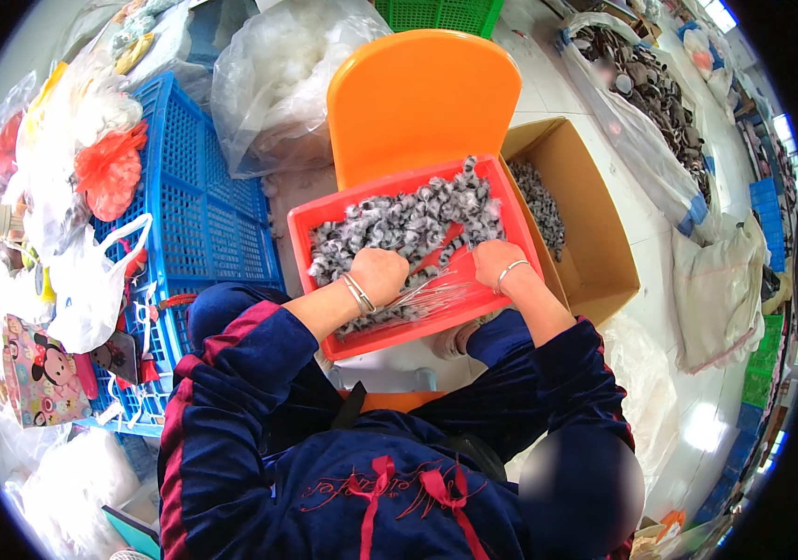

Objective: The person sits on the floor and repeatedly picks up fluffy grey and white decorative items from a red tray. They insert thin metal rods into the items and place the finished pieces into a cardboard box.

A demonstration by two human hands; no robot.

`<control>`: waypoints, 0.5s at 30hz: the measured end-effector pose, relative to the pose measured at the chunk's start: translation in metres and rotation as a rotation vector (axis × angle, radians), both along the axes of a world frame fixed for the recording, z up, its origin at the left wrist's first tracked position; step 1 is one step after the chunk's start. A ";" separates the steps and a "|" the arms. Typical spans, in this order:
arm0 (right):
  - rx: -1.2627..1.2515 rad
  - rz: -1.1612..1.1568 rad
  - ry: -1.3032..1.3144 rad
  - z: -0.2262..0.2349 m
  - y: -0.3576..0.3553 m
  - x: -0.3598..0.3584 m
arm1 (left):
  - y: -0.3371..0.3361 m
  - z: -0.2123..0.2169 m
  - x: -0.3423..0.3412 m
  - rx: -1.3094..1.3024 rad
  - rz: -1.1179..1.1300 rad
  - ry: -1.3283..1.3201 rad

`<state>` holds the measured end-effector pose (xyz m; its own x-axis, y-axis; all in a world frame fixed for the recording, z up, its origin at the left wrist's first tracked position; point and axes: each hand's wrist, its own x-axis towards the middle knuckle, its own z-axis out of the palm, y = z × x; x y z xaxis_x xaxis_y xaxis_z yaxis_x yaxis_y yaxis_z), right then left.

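Note:
A shallow red tray (324, 221) lies in front of me, filled with grey, white and black striped fluffy strips (399, 219). My left hand (380, 275) is closed in a fist over the tray's left half, and what it holds is hidden under the fingers. Over the right side, my right hand (497, 264) is closed with its fingers curled. One short striped piece (453, 248) reaches its fingertips; whether they grip it I cannot tell. Thin pale wires or threads (432, 297) fan out along the tray's near side, between and below both hands.
An orange chair (422, 98) stands beyond the tray. To its right is a cardboard box (595, 233) with similar fluff inside. Blue plastic crates (203, 187) and bagged items crowd the left. A clear bag of white stuffing (292, 79) sits at the back left.

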<state>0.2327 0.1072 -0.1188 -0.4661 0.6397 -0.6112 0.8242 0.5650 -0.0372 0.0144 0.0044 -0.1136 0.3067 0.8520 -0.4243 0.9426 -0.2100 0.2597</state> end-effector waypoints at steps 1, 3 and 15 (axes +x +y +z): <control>-0.007 0.002 0.045 0.001 0.002 -0.001 | 0.001 -0.002 0.000 0.001 -0.016 0.017; -0.026 0.005 0.135 0.005 0.004 -0.001 | 0.004 0.001 -0.002 -0.021 0.043 -0.024; -0.037 0.175 0.430 -0.004 -0.002 -0.005 | 0.015 0.005 -0.010 -0.064 0.080 -0.197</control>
